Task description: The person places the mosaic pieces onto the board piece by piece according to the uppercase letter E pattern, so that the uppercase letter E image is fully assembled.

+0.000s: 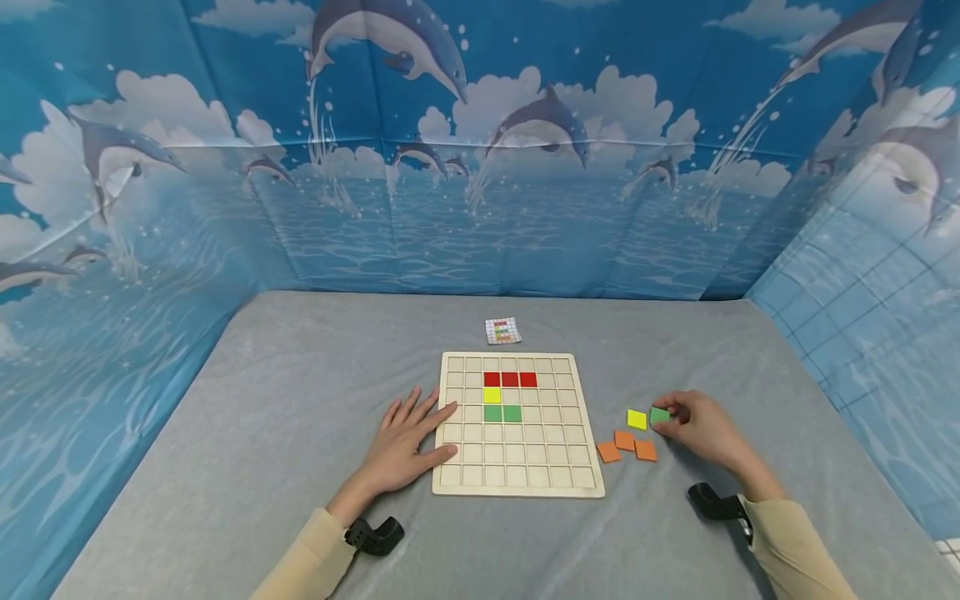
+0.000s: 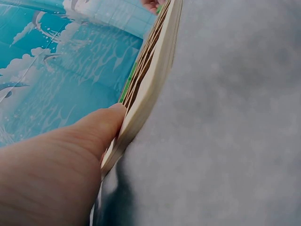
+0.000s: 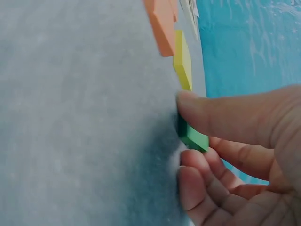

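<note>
A pale wooden grid board point(image 1: 540, 458) lies on the grey cloth. Three red square tiles point(image 1: 510, 380) form a row in its upper part, with one yellow tile point(image 1: 491, 395) below the leftmost and two green tiles point(image 1: 502, 413) under that. My left hand point(image 1: 401, 446) rests on the board's left edge, fingers spread, its thumb over the rim in the left wrist view. To the right of the board, my right hand point(image 1: 701, 425) pinches a green tile point(image 3: 195, 137) between thumb and fingers, close over the cloth. A loose yellow tile point(image 1: 637, 419) lies just left of it.
Three orange tiles point(image 1: 625, 440) lie between the board's right edge and my right hand. A small printed pattern card point(image 1: 502, 331) sits behind the board. A blue dolphin-print curtain point(image 1: 525, 233) closes off the back and both sides.
</note>
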`<move>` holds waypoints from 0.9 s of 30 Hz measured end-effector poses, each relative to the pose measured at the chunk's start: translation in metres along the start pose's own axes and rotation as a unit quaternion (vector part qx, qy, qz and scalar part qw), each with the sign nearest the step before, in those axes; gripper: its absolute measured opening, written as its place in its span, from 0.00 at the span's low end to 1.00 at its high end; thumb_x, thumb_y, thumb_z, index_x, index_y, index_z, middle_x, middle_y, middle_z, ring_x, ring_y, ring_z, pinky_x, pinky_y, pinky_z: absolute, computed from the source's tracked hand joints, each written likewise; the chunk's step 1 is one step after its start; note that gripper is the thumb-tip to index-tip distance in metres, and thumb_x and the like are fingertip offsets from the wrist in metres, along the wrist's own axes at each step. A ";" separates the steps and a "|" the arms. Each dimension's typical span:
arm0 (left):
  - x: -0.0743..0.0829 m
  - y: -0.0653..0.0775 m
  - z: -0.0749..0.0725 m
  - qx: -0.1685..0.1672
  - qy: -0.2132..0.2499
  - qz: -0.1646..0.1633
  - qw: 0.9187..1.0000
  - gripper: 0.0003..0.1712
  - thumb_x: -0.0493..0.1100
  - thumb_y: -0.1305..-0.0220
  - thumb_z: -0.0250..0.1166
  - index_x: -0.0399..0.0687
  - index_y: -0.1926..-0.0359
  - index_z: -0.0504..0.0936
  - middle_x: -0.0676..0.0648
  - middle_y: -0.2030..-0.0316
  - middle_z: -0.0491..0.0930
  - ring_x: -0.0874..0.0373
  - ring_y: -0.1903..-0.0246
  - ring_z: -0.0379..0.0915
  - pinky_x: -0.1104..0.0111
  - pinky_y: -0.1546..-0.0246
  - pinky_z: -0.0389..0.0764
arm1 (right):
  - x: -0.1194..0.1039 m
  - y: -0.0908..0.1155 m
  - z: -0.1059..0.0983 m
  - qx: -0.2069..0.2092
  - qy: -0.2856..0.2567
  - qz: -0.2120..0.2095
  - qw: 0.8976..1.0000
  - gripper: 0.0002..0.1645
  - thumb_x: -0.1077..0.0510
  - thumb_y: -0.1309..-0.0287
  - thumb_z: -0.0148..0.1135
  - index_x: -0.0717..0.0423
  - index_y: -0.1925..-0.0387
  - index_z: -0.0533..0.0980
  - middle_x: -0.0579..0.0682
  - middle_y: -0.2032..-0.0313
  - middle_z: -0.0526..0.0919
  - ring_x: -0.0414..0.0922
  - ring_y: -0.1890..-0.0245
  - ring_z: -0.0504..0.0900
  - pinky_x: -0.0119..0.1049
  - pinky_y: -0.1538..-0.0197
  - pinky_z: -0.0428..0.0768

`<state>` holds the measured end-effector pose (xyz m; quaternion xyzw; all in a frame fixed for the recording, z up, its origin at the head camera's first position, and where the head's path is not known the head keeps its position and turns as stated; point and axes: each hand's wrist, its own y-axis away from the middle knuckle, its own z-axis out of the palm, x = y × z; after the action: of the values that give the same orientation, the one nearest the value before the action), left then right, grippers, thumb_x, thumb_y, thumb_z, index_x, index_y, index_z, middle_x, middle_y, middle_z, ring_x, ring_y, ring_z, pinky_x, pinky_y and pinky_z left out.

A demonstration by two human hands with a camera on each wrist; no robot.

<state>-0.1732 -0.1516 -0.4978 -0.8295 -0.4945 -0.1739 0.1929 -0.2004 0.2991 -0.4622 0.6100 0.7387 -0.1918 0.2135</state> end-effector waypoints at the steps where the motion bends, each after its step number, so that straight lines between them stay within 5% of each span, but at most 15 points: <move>1: 0.000 0.000 0.000 0.000 -0.001 0.000 1.000 0.38 0.65 0.35 0.54 0.59 0.28 0.61 0.47 0.28 0.50 0.46 0.29 0.34 0.47 0.35 0.35 | 0.000 -0.001 0.001 0.005 0.000 0.003 1.000 0.16 0.62 0.48 0.69 0.68 0.59 0.79 0.53 0.68 0.74 0.46 0.71 0.69 0.38 0.71 0.69; 20: -0.001 0.000 -0.001 -0.008 -0.001 -0.002 1.000 0.38 0.65 0.35 0.53 0.59 0.28 0.60 0.47 0.28 0.49 0.47 0.29 0.33 0.48 0.34 0.34 | -0.004 -0.008 0.003 0.063 -0.002 -0.006 0.998 0.07 0.64 0.41 0.63 0.63 0.63 0.75 0.49 0.75 0.75 0.44 0.79 0.70 0.34 0.79 0.69; 27: 0.000 0.000 -0.001 -0.008 -0.002 -0.002 1.000 0.38 0.65 0.35 0.53 0.60 0.28 0.60 0.47 0.28 0.49 0.47 0.29 0.33 0.48 0.35 0.35 | -0.025 -0.013 0.010 0.080 0.004 -0.017 0.997 0.08 0.62 0.39 0.62 0.62 0.60 0.75 0.50 0.74 0.74 0.44 0.79 0.69 0.36 0.79 0.69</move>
<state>-0.1737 -0.1520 -0.4968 -0.8305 -0.4948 -0.1765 0.1850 -0.2080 0.2711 -0.4562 0.6132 0.7322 -0.2512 0.1575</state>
